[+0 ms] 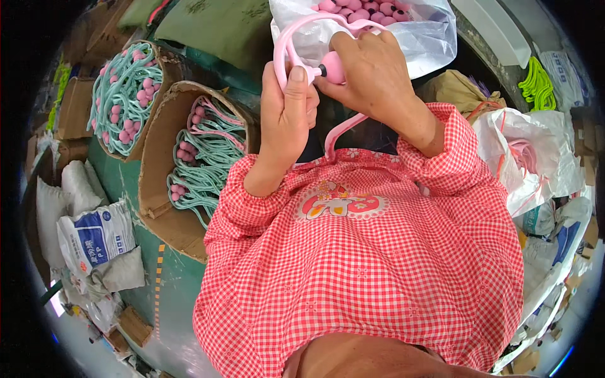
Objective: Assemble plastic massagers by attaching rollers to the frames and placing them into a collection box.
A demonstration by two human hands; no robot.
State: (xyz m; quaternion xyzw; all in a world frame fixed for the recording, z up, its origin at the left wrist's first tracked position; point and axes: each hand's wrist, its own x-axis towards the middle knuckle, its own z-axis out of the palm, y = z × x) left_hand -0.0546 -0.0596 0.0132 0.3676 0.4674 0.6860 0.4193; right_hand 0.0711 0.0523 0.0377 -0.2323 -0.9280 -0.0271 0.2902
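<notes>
Rounded pink ball w/ black neck (334,67) was up btwn both hands, in front of the chest; its long axis ran approx. crosswise, black neck facing L. R hand (372,69) was nearer to it, thumb & fingers pinching the round body. L hand (290,104), thumb up & fingers curled, gripped a soft, flexible pink strip (282,53) just beside the neck; couldn't tell if strip & neck were joined. The strip looped up past both hands, & a length showed below the R wrist, near the red-and-white checked top (359,271). Beyond the hands: crinkly white plastic bag (435,44) w/ more pink balls (386,9). Off to the L: 2 brown cardboard boxes (151,183) of teal cords (201,183) w/ pink balls, on green floor (151,227).
</notes>
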